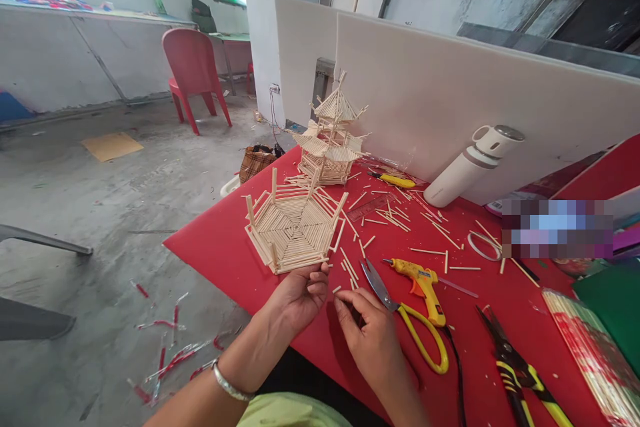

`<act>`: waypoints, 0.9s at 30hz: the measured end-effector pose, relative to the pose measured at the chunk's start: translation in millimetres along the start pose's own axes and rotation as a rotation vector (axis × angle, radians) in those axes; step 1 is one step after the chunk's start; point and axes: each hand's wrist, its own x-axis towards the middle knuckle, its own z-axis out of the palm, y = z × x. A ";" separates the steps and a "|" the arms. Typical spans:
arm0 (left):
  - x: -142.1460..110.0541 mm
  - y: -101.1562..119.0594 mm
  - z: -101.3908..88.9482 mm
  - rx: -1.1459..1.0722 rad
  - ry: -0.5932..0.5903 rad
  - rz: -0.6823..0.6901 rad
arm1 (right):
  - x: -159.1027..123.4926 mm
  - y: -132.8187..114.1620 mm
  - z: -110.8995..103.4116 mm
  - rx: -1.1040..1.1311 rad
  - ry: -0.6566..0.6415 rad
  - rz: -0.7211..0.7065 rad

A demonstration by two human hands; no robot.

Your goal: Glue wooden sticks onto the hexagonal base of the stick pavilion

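A hexagonal platform of thin wooden sticks (293, 225) with upright posts lies on the red table (235, 260). My left hand (300, 297) grips its near edge with thumb and fingers. My right hand (367, 337) rests on the table beside it, fingertips pinched on a short stick piece (337, 290). Behind the platform stands a finished stick pagoda (331, 140). Loose sticks (395, 220) lie scattered between them.
Yellow-handled scissors (415, 327) and a yellow glue gun (423, 283) lie right of my right hand. Black-and-yellow cutters (515, 363), a stick bundle (590, 353), a yellow knife (393, 180), a tape ring (483, 245) and a white bottle (467, 167) are further right. White boards (450, 93) back the table.
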 end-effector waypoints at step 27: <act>-6.4 -4.8 2.2 0.037 0.088 -0.018 | -12.9 20.8 -37.2 -0.207 0.175 0.023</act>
